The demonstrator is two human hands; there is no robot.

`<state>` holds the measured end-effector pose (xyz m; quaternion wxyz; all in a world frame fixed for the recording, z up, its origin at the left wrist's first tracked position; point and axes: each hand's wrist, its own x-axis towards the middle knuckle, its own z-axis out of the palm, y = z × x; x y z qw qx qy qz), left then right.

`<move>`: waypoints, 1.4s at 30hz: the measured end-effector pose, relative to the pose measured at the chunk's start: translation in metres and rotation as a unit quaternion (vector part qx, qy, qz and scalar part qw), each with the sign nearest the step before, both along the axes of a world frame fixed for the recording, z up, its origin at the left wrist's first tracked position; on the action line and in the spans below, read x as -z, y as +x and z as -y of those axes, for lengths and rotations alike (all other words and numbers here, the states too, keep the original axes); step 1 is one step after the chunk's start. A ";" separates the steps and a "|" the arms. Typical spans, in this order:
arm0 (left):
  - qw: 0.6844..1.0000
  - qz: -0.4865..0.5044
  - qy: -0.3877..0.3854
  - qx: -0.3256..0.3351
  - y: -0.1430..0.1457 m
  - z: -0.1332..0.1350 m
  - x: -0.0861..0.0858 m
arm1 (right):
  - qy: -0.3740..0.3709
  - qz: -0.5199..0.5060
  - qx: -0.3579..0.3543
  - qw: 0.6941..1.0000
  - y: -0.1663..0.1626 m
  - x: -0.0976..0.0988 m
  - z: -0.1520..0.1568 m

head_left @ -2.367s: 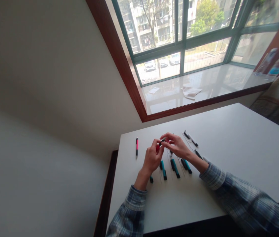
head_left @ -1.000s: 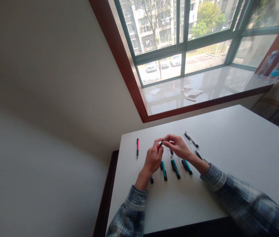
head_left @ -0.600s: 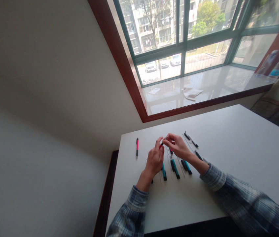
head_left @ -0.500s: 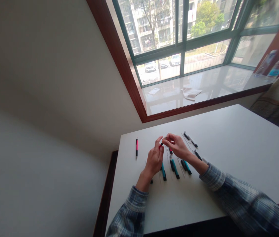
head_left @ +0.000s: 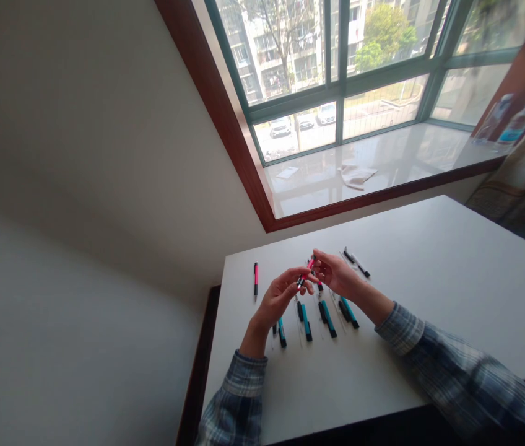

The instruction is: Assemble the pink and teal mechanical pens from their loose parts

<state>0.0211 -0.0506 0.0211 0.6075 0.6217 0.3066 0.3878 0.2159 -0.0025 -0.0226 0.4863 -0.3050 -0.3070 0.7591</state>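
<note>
Between my two hands, above the table, is a slanted pink and black pen [head_left: 308, 270]. My left hand [head_left: 282, 293] pinches its lower black end. At its upper end, the fingers of my right hand [head_left: 332, 271] are closed on it. Beneath them another pink pen part [head_left: 320, 285] is partly covered by my hands. Nearer to me lies a row of teal and black pen parts [head_left: 306, 322], with thin refills beside them. A whole pink and black pen [head_left: 255, 279] rests alone to the left.
Black and white pen parts [head_left: 356, 261] lie beyond my right wrist on the white table [head_left: 429, 279]. A wall borders the table's left side. Behind it, the windowsill [head_left: 397, 161] holds a crumpled cloth [head_left: 358, 176] and a bottle with blue liquid [head_left: 517, 127].
The pen between my hands has turned and now shows more of its pink barrel. My left hand has tilted and shifted left and down, uncovering more of the teal parts.
</note>
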 end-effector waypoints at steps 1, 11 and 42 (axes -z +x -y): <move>1.000 0.010 0.003 -0.006 0.001 0.000 0.000 | -0.001 0.000 0.001 1.000 -0.001 0.000 0.001; 0.999 0.032 -0.002 -0.041 0.002 -0.001 0.000 | -0.037 -0.056 0.022 0.998 0.003 -0.003 -0.001; 0.950 0.054 -0.007 -0.306 -0.004 -0.021 0.021 | 0.209 0.186 -0.086 0.956 -0.016 0.002 0.016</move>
